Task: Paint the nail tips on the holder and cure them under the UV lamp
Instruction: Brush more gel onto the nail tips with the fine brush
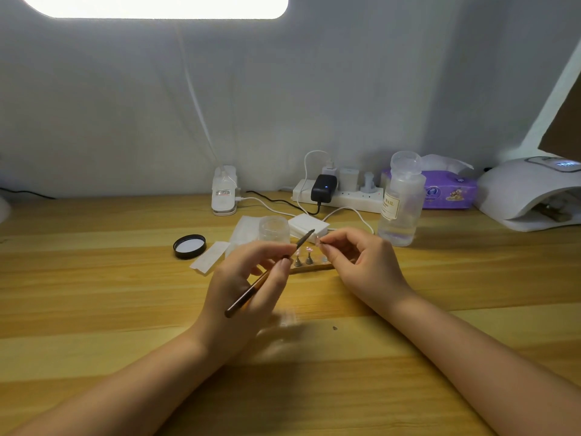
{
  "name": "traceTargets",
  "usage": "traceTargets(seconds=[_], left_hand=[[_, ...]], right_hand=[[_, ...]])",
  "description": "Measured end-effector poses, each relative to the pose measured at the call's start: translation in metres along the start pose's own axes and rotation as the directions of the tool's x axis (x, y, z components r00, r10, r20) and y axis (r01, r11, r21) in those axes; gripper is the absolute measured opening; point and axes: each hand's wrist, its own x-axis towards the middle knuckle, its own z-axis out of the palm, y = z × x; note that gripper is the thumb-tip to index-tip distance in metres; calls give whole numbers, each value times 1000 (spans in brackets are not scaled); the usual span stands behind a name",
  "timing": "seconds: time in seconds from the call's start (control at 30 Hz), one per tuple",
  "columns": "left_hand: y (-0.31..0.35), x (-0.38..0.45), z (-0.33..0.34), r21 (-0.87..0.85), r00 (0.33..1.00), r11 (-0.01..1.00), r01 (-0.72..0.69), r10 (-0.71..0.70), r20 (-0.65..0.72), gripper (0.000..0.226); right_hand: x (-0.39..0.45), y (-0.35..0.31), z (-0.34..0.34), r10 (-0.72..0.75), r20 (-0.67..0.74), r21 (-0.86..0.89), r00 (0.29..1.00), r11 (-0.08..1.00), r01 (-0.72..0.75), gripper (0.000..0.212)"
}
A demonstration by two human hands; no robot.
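Note:
My left hand (248,278) grips a thin nail brush (270,272) with a brown handle, its dark tip slanting up to the right. My right hand (355,262) pinches a small nail tip (318,242) between thumb and forefinger, close to the brush tip. Behind and between both hands lies the wooden holder (309,267) with two small metal stands (303,259) bearing pinkish nail tips. A white UV lamp (528,190) sits at the far right of the table, with something inside its opening.
A small clear jar (273,229) stands behind my left hand, its black lid (189,246) lying to the left. White pads (308,226), a clear liquid bottle (399,199), a power strip (339,196) with cables, a purple tissue pack (446,190) and a white device (224,191) line the back.

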Motion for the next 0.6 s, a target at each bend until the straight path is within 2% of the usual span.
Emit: traceTargets(seconds=[0.13,0.4,0.6], left_hand=[[0,-1,-1,-32,999,999,15,-13,47,27],[-2,-1,-1,-9,999,999,-41,41,10,21],[-1,-2,0,-64,997,998,21,-16,75,28]], right_hand=[[0,0,0,-6,-3,3,1000,1000,6,17],[0,0,0,2,-6,-1,1000,1000,-2,17],[1,1,0,4,-20,-22,1000,1000,-4,15]])
